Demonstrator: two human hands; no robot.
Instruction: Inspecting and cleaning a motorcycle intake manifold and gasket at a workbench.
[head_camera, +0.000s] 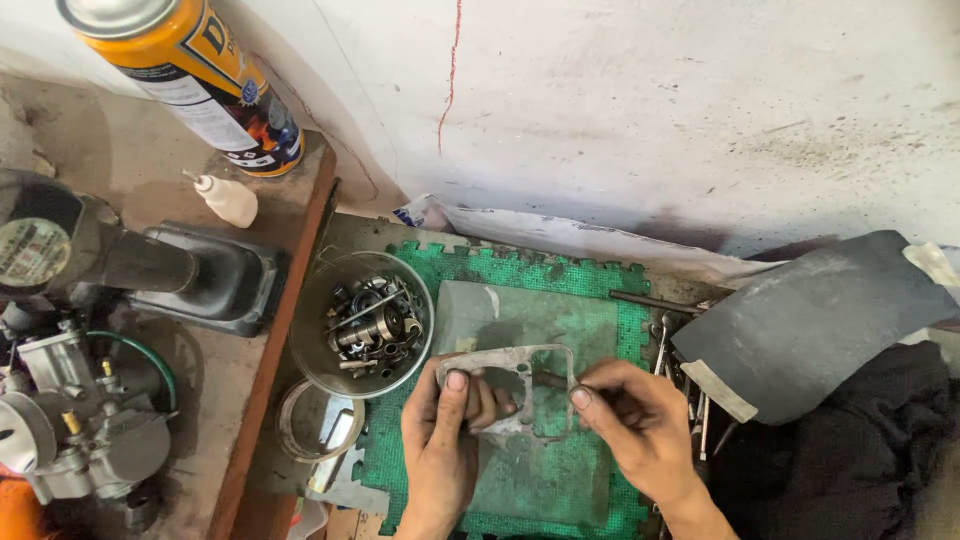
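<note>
From the head camera, two bare hands meet over one green foam mat (590, 300) on the tabletop (345, 235); between them is one flat grey gasket-like plate (510, 360) with a large cut-out, held just above the mat; the left hand (445, 440) has its fingers clamped on the plate's left edge, thumb on top; the right hand (640, 420) has its fingers closed around one thin dark tool (553, 380) whose tip touches the plate's right side; one metal bowl (310, 330) full of small engine parts sits just left of the plate, and one empty round tin (300, 425) lies below it; one orange spray can (190, 70) and one small white bottle (228, 198) stand on a wooden ledge at the left, near one carburettor (80, 430); one dark grey sheet (810, 320) lies at the right, over several slim metal tools (690, 400), too overlapped to count.
</note>
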